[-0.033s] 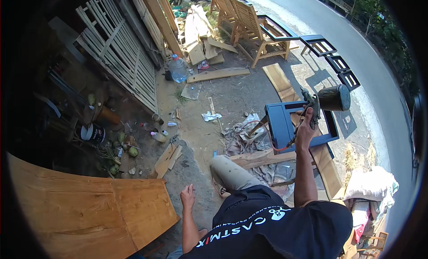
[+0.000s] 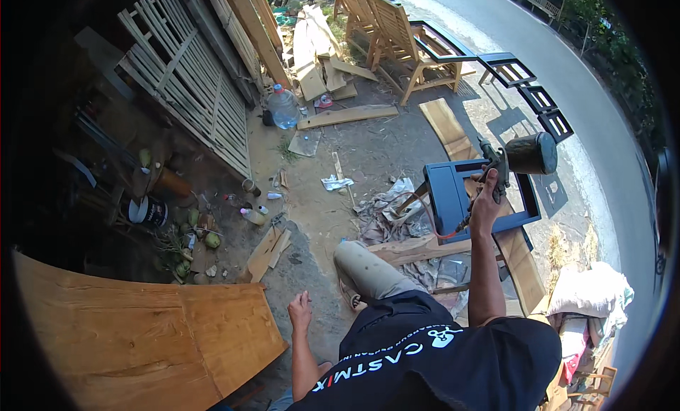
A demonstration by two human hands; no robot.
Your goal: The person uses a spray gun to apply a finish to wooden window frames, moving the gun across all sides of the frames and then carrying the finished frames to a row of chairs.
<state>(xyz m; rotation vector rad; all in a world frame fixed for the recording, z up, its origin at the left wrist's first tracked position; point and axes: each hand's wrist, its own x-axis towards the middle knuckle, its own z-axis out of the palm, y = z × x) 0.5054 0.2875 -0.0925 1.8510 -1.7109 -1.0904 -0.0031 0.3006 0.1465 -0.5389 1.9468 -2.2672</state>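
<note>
My right hand (image 2: 485, 211) is closed round the handle of a spray gun (image 2: 498, 160), whose dark paint cup points to the right. A reddish hose (image 2: 448, 235) runs from below the grip. Beneath the gun lies a dark blue wooden frame (image 2: 448, 198) with a solid panel on its left side and an opening beside it, propped over a long wooden plank (image 2: 520, 259). My hand and the gun hide part of it. My left hand (image 2: 300, 312) hangs with nothing in it, fingers loosely bent and apart, near the corner of a varnished wooden tabletop (image 2: 227, 326).
Crumpled cloths (image 2: 382, 216) and a wooden beam (image 2: 404, 249) lie by my leg. Wooden chairs (image 2: 393, 39) and dark frames (image 2: 506, 70) stand along the road (image 2: 567, 78). A water jug (image 2: 285, 108), wood scraps (image 2: 265, 255) and bottles (image 2: 253, 216) are at the left, near a slatted panel (image 2: 188, 78).
The view has shifted very slightly. Both hands and the spray gun keep nearly the same positions.
</note>
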